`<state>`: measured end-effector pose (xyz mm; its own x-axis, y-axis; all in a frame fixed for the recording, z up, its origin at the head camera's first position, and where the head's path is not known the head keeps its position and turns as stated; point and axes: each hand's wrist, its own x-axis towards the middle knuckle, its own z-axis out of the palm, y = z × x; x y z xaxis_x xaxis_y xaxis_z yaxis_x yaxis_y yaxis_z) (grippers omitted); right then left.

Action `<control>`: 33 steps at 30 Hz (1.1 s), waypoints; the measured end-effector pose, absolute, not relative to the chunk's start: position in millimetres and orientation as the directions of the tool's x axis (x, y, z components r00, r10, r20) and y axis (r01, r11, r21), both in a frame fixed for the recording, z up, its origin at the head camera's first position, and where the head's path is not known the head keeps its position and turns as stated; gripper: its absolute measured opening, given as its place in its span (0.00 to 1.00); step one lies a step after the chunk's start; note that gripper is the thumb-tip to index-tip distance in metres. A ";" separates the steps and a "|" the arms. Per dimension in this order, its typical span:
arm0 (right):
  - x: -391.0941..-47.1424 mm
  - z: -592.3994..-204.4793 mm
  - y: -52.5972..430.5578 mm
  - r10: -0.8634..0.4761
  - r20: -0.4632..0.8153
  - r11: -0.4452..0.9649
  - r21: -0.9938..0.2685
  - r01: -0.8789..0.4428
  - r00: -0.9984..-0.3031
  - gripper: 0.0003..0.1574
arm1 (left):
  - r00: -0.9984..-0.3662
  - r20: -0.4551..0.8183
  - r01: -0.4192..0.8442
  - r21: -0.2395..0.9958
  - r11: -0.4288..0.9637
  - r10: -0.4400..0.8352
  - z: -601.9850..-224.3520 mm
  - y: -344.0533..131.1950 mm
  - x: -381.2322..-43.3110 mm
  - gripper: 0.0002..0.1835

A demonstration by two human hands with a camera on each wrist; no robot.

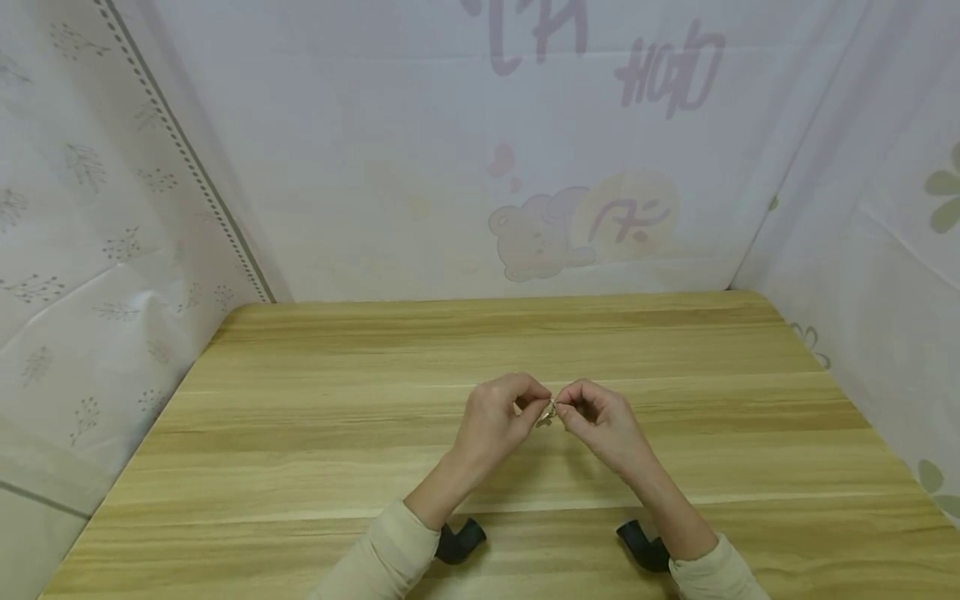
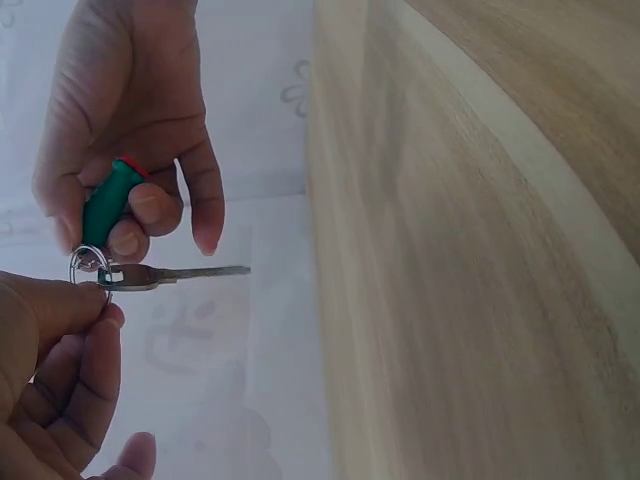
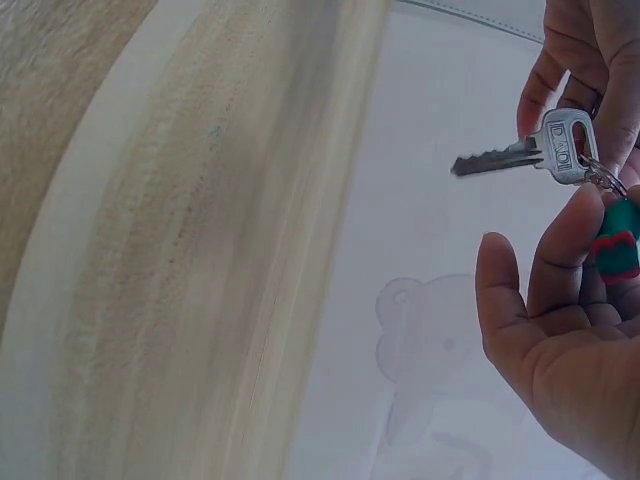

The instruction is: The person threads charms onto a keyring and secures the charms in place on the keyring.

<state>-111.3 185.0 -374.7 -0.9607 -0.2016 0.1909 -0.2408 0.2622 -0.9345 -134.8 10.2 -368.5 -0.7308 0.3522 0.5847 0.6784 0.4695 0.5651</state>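
Observation:
In the head view my left hand (image 1: 497, 414) and right hand (image 1: 606, 419) meet fingertip to fingertip above the table. A metal key (image 3: 562, 150) with a toothed blade hangs from a split ring (image 2: 76, 262). My left thumb and fingers pinch that ring, as the left wrist view shows. From the same ring hangs a small green key fob (image 2: 108, 203) with a red edge, and my right thumb and fingertips grip it. The key's blade points away from both hands. Fingers cover part of the ring.
The hands are over a wood-grain table (image 1: 315, 467). Pale printed cloth (image 1: 360, 167) hangs behind it and at both sides. A black curved piece (image 1: 461, 542) shows beside the left cuff and another black curved piece (image 1: 641, 546) beside the right.

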 end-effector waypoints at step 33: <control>-107.8 -372.2 181.5 -0.184 0.194 0.323 -0.914 -0.246 -0.963 0.07 | -0.516 0.747 0.807 0.259 0.531 0.420 -365.4 8.9 -134.5 0.06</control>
